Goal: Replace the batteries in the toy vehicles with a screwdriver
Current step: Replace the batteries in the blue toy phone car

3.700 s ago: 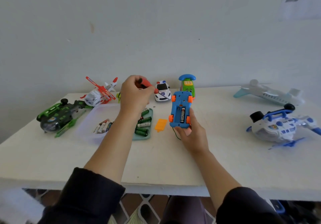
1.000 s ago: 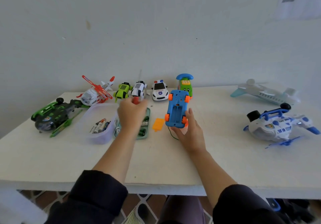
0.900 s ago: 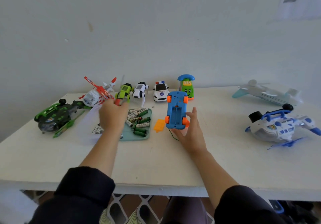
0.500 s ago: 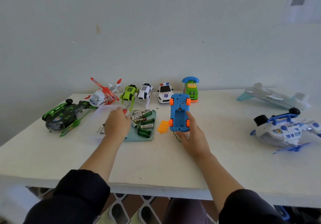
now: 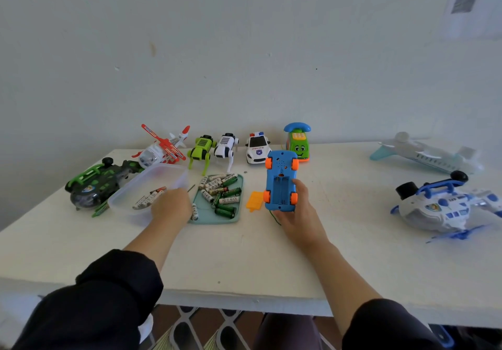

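My right hand [image 5: 296, 214] grips a blue toy car [image 5: 280, 181] with orange wheels from below, underside up. Its battery compartment is open and looks empty. The orange compartment cover [image 5: 254, 200] lies on the table just left of the car. My left hand [image 5: 171, 205] rests low between a clear plastic container [image 5: 163, 176] and a teal tray [image 5: 214, 219]. It is curled around a screwdriver, of which only the thin metal shaft [image 5: 191, 187] shows past the fingers. Several batteries [image 5: 221, 193] lie loose in the tray, and a few more batteries [image 5: 148, 199] in the container.
Along the wall stand a red-white helicopter [image 5: 163, 148], a green robot dog [image 5: 201, 150], a white robot dog [image 5: 226, 146], a police car [image 5: 258, 147] and a green toy phone [image 5: 298, 142]. A dark green helicopter [image 5: 100, 184] sits left; a white plane [image 5: 426, 154] and a blue-white helicopter [image 5: 445, 203] right.
The battery seen in the car's compartment earlier is gone. My left hand came down from above the toys to the container and tray. My right hand keeps holding the car.
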`<state>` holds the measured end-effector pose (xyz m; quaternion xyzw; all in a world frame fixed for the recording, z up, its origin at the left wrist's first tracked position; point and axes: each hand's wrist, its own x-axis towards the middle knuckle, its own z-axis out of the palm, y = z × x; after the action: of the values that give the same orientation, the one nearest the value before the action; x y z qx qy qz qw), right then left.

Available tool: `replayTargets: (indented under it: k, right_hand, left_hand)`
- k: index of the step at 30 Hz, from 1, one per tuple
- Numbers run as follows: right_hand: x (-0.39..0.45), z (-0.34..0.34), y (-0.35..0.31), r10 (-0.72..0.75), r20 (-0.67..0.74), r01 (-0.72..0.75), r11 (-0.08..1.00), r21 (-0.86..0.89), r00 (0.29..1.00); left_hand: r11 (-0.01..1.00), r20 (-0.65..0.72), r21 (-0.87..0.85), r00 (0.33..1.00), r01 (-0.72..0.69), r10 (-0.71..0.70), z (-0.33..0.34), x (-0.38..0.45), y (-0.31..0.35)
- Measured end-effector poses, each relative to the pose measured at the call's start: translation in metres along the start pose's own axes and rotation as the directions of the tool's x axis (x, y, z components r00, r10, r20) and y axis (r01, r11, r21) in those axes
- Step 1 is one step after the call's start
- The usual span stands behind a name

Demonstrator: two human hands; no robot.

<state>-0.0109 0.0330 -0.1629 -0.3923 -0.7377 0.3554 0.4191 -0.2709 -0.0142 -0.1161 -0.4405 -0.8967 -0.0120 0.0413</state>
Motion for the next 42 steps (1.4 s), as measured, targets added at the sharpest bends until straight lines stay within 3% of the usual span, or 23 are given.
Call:
replayTargets:
  k: [6, 10, 12, 17, 24, 28, 33, 38, 42]
  right_hand:
    - [0.000, -0.002, -0.003, -0.042, -0.022, 0.041, 0.997, -0.066, 0.999]
    - [0.000, -0.001, 0.000, -0.066, -0.033, 0.062, 0.992, -0.112, 0.997]
    - [0.000, -0.001, 0.001, -0.069, -0.033, 0.065, 0.991, -0.116, 0.997]
    - [0.001, -0.001, 0.002, -0.056, -0.032, 0.053, 0.994, -0.100, 0.998]
    - [0.001, -0.003, 0.000, -0.038, -0.011, 0.037, 0.995, -0.097, 0.999]
    - [0.002, -0.001, 0.003, -0.067, -0.020, 0.065, 0.992, -0.108, 0.998]
    - [0.003, 0.000, 0.005, -0.061, -0.036, 0.057, 0.993, -0.103, 0.997]
    - [0.000, -0.001, 0.002, -0.102, -0.054, 0.095, 0.987, -0.127, 0.993]
    - [0.000, -0.002, -0.001, -0.126, -0.060, 0.117, 0.984, -0.135, 0.990]
  left_hand:
    - [0.995, 0.031, -0.092, 0.999, 0.034, -0.031, 0.000, 0.007, 0.005]
    - [0.979, -0.058, -0.073, 0.981, -0.188, 0.184, -0.002, 0.011, 0.012]
    - [0.969, -0.028, -0.017, 0.969, -0.246, 0.246, -0.001, 0.011, 0.017]
    - [0.978, 0.090, -0.063, 0.974, -0.201, 0.206, 0.011, 0.016, 0.015]
    - [0.951, 0.134, -0.042, 0.942, -0.306, 0.309, 0.006, 0.013, 0.011]
    - [0.956, 0.217, -0.114, 0.932, -0.271, 0.290, -0.003, 0.015, 0.013]
    - [0.915, 0.018, -0.379, 0.987, -0.142, 0.161, -0.002, 0.022, 0.018]
    - [0.964, -0.012, -0.249, 0.996, -0.091, 0.091, 0.005, 0.014, 0.031]
    - [0.906, 0.008, -0.422, 0.999, 0.046, -0.047, 0.004, 0.014, 0.037]
